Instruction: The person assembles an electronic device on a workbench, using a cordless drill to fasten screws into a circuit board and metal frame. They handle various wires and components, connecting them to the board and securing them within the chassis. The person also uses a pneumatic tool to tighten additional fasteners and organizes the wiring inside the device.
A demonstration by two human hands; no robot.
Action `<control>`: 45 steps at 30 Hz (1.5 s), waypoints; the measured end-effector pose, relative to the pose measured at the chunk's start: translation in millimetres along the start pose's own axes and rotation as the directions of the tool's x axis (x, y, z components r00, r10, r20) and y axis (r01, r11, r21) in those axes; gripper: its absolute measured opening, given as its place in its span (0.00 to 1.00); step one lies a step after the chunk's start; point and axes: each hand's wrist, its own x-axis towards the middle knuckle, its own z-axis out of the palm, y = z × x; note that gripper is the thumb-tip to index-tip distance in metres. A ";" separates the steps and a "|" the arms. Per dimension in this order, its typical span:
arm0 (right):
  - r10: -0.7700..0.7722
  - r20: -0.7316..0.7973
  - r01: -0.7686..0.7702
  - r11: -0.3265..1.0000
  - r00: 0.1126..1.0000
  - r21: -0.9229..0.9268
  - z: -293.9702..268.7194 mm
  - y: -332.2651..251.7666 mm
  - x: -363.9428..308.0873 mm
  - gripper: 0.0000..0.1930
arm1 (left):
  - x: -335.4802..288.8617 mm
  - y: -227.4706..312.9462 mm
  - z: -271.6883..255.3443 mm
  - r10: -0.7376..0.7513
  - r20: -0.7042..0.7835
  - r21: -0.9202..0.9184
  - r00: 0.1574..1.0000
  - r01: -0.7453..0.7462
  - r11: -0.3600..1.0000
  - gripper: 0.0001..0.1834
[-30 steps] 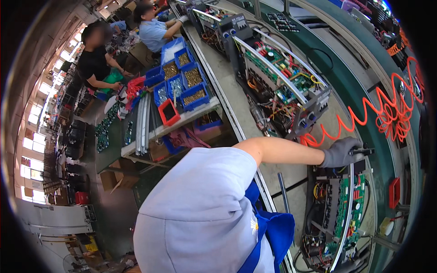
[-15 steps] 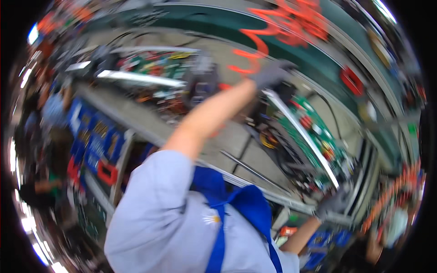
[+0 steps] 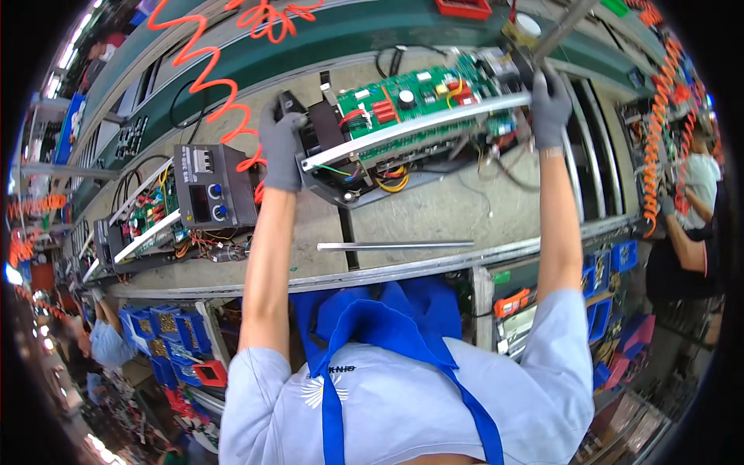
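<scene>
An open machine chassis with a green circuit board, coloured wires and a pale metal rail along its near side lies across the workbench in front of me. My left hand, in a grey glove, is closed round the black panel at its left end. At the opposite end my right hand, gloved too, grips the black end piece beside the rail's tip; some of its fingers are hidden. A loose silver bar lies on the bench between my forearms, apart from both hands.
Left of my left arm stands another unit with blue knobs. An orange coiled hose hangs close to my left hand. Blue parts bins sit below the bench on both sides. A co-worker stands at right.
My view has swung round, and the chassis now lies sideways instead of slanting away. Both hands remain at its two ends. The earlier picture is blurred.
</scene>
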 end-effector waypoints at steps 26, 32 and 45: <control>0.347 0.367 -0.453 0.854 0.863 0.257 71.0 -193.0 -294.8 0.35 | 15.2 -73.9 -42.7 -0.052 0.518 -0.056 0.854 0.094 0.994 0.45; 0.487 0.150 -0.508 0.842 0.860 0.181 110.9 -190.4 -292.9 0.32 | 30.2 -74.9 -15.8 0.017 0.630 -0.307 0.776 0.230 0.924 0.38; 0.386 0.094 -0.394 0.853 0.918 0.343 39.9 -190.7 -251.8 0.33 | -23.4 -53.3 22.1 -0.034 0.533 -0.214 0.846 0.173 0.961 0.20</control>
